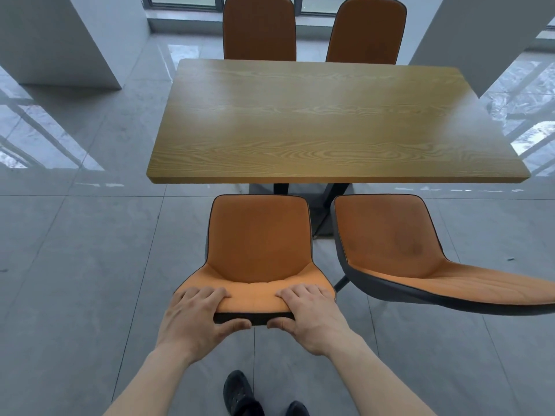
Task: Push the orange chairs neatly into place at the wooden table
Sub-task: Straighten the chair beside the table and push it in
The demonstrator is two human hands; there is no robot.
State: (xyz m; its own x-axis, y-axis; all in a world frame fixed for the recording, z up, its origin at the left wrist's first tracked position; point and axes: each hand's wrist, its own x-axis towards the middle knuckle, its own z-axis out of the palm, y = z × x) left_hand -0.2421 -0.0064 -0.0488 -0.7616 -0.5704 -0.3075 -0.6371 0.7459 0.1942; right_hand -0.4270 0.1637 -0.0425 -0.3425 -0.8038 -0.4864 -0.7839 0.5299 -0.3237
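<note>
With both hands, left (199, 313) and right (309, 313), clamped on the near orange chair's backrest (255, 298), an uneven shove could skew it into the neighbouring chair (399, 250) at lower right.

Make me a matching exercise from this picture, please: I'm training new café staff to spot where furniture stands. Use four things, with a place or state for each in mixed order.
Things:
1. near left chair
2. near right chair
3. two far chairs
4. shoes

Places or states:
A. on the floor tiles at the bottom of the view
B. gripped at the backrest top by left hand and right hand
C. across the table, backs rising above its far edge
D. untouched, turned at an angle

Pairs: 1-B, 2-D, 3-C, 4-A
</note>
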